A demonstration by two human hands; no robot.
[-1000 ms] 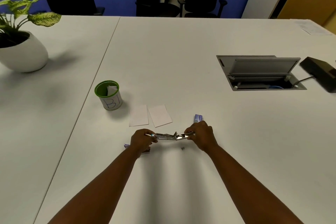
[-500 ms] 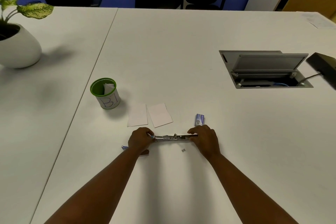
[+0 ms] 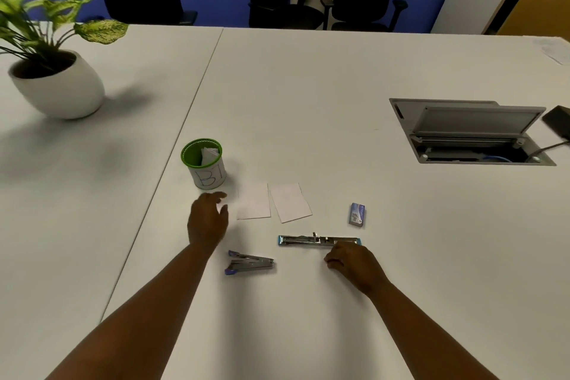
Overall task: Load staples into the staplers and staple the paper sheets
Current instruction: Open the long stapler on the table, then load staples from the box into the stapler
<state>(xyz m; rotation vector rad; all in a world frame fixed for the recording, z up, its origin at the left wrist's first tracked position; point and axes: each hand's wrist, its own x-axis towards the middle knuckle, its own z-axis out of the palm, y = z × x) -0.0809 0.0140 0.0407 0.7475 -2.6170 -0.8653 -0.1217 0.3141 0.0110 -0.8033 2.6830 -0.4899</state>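
Observation:
A blue-tipped metal stapler (image 3: 317, 240) lies folded out flat on the white table. My right hand (image 3: 351, 262) rests just below its right end, fingers curled, holding nothing. A second, purple-tipped stapler (image 3: 249, 263) lies to the left, untouched. My left hand (image 3: 208, 219) hovers with fingers spread between the green cup (image 3: 203, 163) and two small paper sheets (image 3: 274, 202). A small blue staple box (image 3: 357, 215) sits right of the sheets.
The green cup holds folded paper slips. A potted plant (image 3: 58, 83) stands at far left. An open cable hatch (image 3: 472, 133) with a black adapter (image 3: 558, 120) is at far right. Office chairs stand beyond the table's far edge.
Both hands let go of the opened stapler, which now lies flat. My left hand has moved up and left toward the cup, uncovering the purple stapler. My right hand has drawn back slightly.

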